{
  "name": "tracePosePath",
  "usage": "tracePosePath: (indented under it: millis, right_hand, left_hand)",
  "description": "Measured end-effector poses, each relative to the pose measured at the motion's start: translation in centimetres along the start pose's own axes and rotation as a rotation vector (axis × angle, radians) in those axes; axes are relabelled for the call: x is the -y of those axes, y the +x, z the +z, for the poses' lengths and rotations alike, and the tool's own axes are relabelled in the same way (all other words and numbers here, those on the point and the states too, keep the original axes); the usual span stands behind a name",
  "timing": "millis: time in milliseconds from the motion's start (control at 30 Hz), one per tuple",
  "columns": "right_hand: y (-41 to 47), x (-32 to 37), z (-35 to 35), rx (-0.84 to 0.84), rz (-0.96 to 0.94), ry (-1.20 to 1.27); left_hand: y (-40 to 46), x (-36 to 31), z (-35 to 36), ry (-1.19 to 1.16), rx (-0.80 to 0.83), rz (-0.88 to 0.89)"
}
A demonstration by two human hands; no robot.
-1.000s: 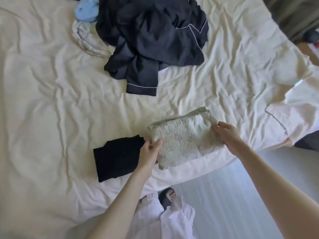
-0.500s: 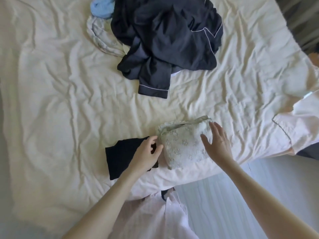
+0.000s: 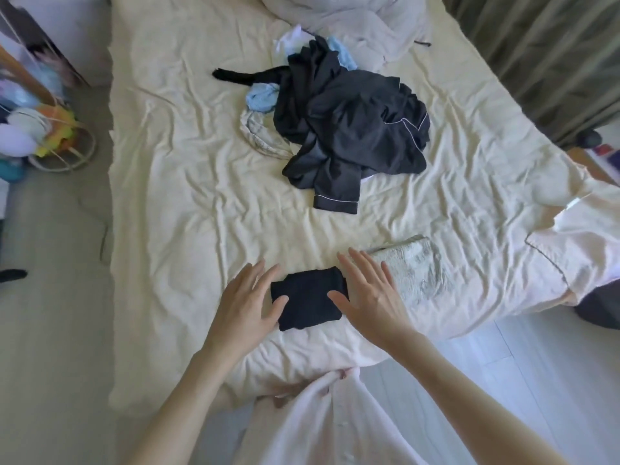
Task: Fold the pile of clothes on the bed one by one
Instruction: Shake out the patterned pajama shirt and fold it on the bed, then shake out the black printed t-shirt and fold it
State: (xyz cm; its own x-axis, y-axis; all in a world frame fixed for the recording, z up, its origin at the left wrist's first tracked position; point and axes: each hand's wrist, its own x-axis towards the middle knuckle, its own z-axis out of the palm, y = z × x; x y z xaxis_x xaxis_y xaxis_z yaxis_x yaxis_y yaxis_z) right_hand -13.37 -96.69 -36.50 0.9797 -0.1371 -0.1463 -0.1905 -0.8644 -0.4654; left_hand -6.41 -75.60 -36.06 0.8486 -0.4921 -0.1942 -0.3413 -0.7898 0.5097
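Note:
A small folded black garment (image 3: 307, 298) lies near the bed's front edge. My left hand (image 3: 250, 302) is spread flat at its left side and my right hand (image 3: 367, 292) is spread flat at its right side; both hold nothing. Just right of my right hand lies a folded pale lace-patterned piece (image 3: 414, 268). Further back, mid-bed, sits the unfolded pile: a dark navy pajama with white piping (image 3: 352, 129), light blue items (image 3: 261, 97), a black piece (image 3: 241, 77) and a pale striped cloth (image 3: 260, 137).
The bed (image 3: 188, 203) has a wrinkled cream sheet. A pale pink garment (image 3: 587, 243) lies at the right edge. A bunched duvet (image 3: 349, 15) lies at the head. Curtains (image 3: 543, 52) hang at right. A wire basket of colourful things (image 3: 43, 135) stands on the floor at left.
Both hands let go of the lace-patterned piece, which now lies folded on the bed. They moved left and now flank the black garment with fingers spread. The camera tilted up, showing more of the room.

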Motion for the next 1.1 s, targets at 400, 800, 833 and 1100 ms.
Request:
tracePosePath:
  millis: [400,800,833,1100]
  right_hand:
    - [-9.1,17.1,7.9,0.051,-0.334,0.03]
    - [-7.9,33.3,14.3,0.176,-0.469,0.009]
    - [-7.5,34.9,15.2,0.178,-0.469,0.006]
    - [-4.7,49.5,23.0,0.156,-0.38,0.108]
  left_hand:
    - [-20.8,10.7,-7.9,0.042,-0.205,-0.208]
    - [-32.1,23.8,-14.7,-0.035,-0.261,-0.427]
    - [-32.7,25.5,-15.5,-0.04,-0.258,-0.442]
    - [-36.3,40.2,-24.1,-0.026,-0.189,-0.439]
